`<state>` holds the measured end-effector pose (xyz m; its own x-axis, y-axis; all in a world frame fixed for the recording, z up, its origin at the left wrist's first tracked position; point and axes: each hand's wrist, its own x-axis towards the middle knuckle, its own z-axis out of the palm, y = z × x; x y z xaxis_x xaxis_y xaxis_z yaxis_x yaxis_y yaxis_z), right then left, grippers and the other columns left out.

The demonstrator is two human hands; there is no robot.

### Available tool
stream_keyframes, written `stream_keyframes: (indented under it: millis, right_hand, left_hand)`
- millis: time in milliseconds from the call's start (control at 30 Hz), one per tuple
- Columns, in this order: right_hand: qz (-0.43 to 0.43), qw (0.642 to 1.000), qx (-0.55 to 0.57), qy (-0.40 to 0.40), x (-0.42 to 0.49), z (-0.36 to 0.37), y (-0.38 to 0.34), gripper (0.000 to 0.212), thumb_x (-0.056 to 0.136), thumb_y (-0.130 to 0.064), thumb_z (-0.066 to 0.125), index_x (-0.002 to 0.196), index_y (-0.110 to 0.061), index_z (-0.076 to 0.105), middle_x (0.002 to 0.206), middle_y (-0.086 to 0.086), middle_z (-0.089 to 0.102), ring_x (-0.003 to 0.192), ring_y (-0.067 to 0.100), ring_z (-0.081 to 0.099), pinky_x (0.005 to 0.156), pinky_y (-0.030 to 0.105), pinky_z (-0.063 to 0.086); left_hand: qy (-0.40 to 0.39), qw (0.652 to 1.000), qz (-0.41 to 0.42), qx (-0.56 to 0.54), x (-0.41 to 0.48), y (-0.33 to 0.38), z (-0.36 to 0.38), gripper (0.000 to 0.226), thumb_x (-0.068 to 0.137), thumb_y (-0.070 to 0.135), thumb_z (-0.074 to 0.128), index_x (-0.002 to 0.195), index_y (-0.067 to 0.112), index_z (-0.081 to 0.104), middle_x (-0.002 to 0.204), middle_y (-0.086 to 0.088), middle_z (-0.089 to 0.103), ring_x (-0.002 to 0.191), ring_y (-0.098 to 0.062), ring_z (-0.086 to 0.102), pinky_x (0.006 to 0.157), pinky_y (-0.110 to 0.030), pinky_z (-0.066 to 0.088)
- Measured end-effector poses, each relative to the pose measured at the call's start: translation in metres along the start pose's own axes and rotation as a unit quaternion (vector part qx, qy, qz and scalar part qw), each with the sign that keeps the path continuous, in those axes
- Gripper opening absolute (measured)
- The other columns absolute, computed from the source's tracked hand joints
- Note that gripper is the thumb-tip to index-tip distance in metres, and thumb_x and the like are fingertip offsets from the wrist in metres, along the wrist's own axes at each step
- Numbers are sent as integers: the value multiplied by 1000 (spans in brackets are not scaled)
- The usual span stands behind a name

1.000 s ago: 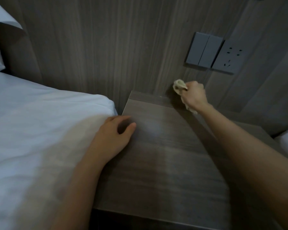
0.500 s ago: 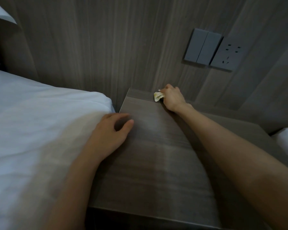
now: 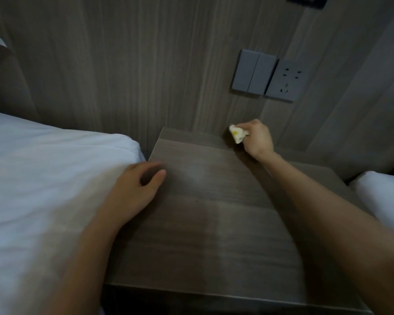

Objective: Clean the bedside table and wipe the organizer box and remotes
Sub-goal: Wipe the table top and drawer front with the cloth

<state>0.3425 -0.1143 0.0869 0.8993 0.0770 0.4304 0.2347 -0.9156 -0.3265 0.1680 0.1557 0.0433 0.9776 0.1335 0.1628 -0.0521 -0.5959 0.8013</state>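
Wood-grain tabletop (image 3: 214, 212) fills the middle of my view, so I place everything else against it. At its far right corner, where it meets the wall panel (image 3: 134, 64), my right hand (image 3: 258, 138) is curled into a fist round a small crumpled cloth (image 3: 238, 133), pale with a yellow patch. Only a wad of it sticks out past the fingers; the rest is hidden inside the grip. I cannot tell whether the cloth touches the wood or the wall, because that corner lies in shadow.

My left hand (image 3: 134, 189) rests at the tabletop's left edge, fingers relaxed and gripping nothing. Its thumb and forefinger lie on the wood and its heel is over the white bed sheet (image 3: 43, 167) that butts against that edge.

On the wall above the tabletop's back edge sit a grey double switch (image 3: 253, 72) and, just beside it, a grey socket (image 3: 287, 80). Beyond the tabletop's right edge a white, soft-looking shape (image 3: 382, 196) is cut off by the frame, and I cannot say what it is. Below the tabletop's near edge everything is too dark to read.
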Motion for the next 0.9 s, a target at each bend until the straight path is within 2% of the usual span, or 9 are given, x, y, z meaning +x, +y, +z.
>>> stream_keyframes:
  millis: [100,167,367,567,900]
  right_hand:
    - [122,987,-97,-41,-3,-2,25,40,92,-8,48,127,-23,62,132,15,48,119,42,44,100,48,42]
    - [139,980,-126,-71,-5,3,28,39,94,-13,47,130,-22,59,135,14,47,122,42,42,101,47,39]
    - [19,989,-106,-104,3,32,-11,41,94,-14,45,131,-24,60,134,11,51,118,40,44,98,40,38]
    - [-24,984,-112,-138,19,45,-42,40,96,-14,43,133,-24,55,138,9,44,124,38,39,99,46,37]
    - [-116,969,-152,-155,27,70,-83,42,101,-20,40,142,-27,46,134,10,43,120,36,41,99,44,39]
  left_hand:
    - [-6,1000,1,4,1,-1,1,40,95,41,50,133,29,53,140,3,50,125,-13,45,99,-25,30]
    - [-5,1000,2,6,1,0,1,40,95,41,49,134,28,53,140,2,50,124,-11,44,98,-25,29]
    - [8,1000,3,-1,1,-2,1,39,94,42,51,131,29,56,137,3,53,122,-13,48,98,-25,32]
    - [12,1000,-6,-2,3,-3,2,40,94,43,51,132,30,55,138,3,51,124,-15,47,98,-25,31]
    - [1,1000,-1,8,5,-4,2,41,95,41,50,134,30,52,141,3,48,125,-12,44,100,-24,30]
